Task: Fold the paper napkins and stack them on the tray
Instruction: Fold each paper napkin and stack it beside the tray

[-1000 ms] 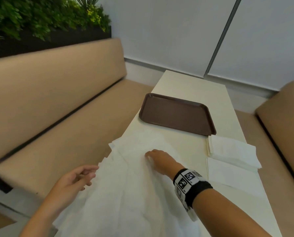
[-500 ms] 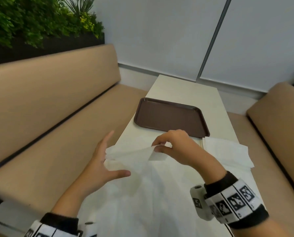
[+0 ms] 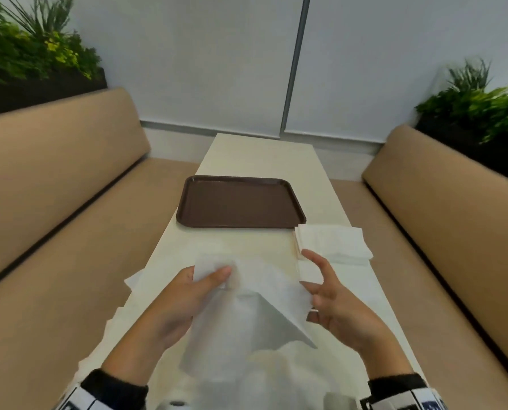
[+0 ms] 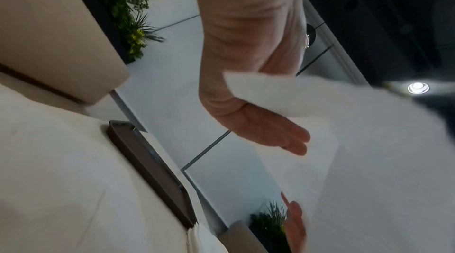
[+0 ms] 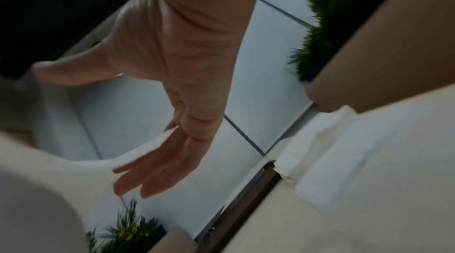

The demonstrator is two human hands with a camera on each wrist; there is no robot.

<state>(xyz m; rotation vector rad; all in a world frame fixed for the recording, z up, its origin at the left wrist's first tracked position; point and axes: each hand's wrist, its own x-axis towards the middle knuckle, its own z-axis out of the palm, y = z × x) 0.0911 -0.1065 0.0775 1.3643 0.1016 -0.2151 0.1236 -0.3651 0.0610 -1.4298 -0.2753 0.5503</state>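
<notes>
Above the near end of the table (image 3: 264, 161), 1 unfolded paper napkin (image 3: 241, 315) hangs between my 2 hands. My left hand (image 3: 184, 300) grasps its upper left corner, thumb pressed on top and fingers behind the sheet, so the paper drapes down and to the right in a slanting fold. My right hand (image 3: 332, 297) is released, fingers spread and nearly straight, its fingertips brushing the napkin's right edge without pinching it; the right wrist view shows the same loose, flat palm against the paper's rim. Under the lifted sheet, more loose napkins (image 3: 134, 281) lie spread on the tabletop, some overhanging the left edge. Just beyond them sits the brown tray (image 3: 241, 202), and nothing lies in it: its dark floor is bare from rim to rim. Touching the tray's near right corner is a stack of folded napkins (image 3: 332, 241), resting on the table and not on the tray. Tan benches (image 3: 54, 179) flank the table on both sides, with green plants (image 3: 31, 54) in dark planters behind their backrests.
</notes>
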